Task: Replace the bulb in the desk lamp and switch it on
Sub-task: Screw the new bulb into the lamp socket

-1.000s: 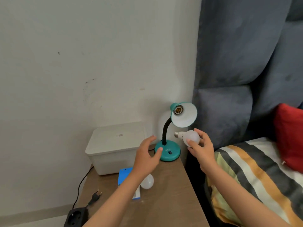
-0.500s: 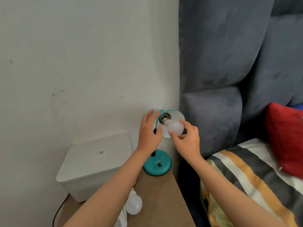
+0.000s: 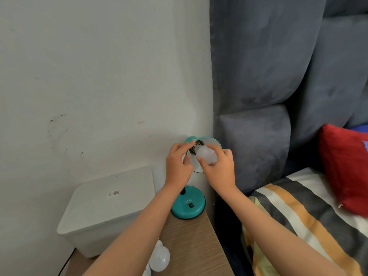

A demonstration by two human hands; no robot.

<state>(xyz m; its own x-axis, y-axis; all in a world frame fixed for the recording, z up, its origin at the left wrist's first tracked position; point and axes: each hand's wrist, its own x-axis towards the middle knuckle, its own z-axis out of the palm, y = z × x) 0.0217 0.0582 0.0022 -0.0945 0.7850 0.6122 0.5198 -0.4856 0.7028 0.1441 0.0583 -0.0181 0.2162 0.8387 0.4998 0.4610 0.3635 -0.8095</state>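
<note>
A teal desk lamp stands at the back of the wooden bedside table, its round base carrying a black switch. My left hand grips the rim of the lamp shade. My right hand holds a white bulb by its globe, and the bulb's screw base sits at the socket inside the shade. The lamp's neck is hidden behind my left wrist. A second white bulb lies on the table under my left forearm.
A white lidded plastic box fills the table's left side, against the wall. A black cable hangs at its lower left. The grey padded headboard, a striped blanket and a red cushion lie to the right.
My left hand rose from near the lamp base to the shade. My right hand brought the bulb up from below the shade to the socket. The view moved closer.
</note>
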